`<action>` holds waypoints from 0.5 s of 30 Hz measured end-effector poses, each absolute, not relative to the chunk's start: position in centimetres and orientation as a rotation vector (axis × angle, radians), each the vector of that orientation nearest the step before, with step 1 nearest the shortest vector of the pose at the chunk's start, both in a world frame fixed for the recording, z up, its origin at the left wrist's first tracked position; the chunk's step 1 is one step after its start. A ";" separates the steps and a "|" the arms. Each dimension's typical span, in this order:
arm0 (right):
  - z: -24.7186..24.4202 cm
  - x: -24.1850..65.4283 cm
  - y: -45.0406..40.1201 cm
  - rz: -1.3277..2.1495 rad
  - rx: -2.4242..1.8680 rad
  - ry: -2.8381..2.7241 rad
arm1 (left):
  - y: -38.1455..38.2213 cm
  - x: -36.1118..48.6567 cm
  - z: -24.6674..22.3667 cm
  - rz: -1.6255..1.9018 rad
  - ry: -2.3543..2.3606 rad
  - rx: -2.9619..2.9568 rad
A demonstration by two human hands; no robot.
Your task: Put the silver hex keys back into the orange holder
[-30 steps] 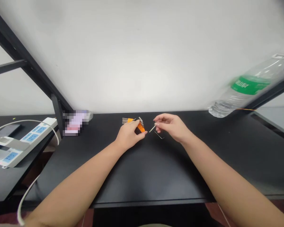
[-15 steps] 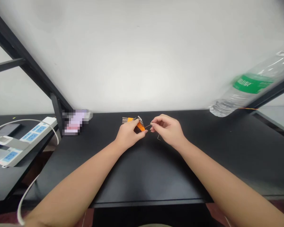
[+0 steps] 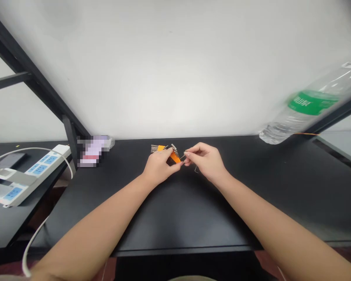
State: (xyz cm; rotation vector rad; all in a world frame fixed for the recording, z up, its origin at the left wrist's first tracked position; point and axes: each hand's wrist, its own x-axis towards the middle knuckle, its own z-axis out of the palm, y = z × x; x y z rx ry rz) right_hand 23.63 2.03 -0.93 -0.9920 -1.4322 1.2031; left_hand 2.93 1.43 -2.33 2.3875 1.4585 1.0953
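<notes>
Right hand (image 3: 207,160) sits closer to left hand (image 3: 159,168) than a second ago. It pinches a thin metal rod (image 3: 182,157), long axis slanting toward left thumb and the orange holder (image 3: 174,157) that left hand grips; rod-to-holder contact unclear. Bent key (image 3: 196,170) on bench (image 3: 175,218), just below right fingers.

Desk (image 3: 193,218): before the wall (image 3: 169,70).
Key holder (image 3: 174,157): far middle of desk, in the left hand (image 3: 158,168).
Slim key (image 3: 182,157): in the right hand (image 3: 206,160), at the holder's right end.
Loose key (image 3: 196,170): on desk, just beside the right hand, near side.
Bottle (image 3: 304,104): far right, on desk.
Power strip (image 3: 29,179): left, on the neighbouring table (image 3: 6,226).
</notes>
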 end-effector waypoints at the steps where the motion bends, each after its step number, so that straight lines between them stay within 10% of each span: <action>1: -1.2 23.5 2.0 1.197 -0.994 -1.449 | 1.4 2.9 -2.3 1.101 1.448 2.389; 15: -1.2 23.5 2.2 0.653 -1.098 -2.025 | 1.5 3.0 -2.3 0.986 1.519 2.553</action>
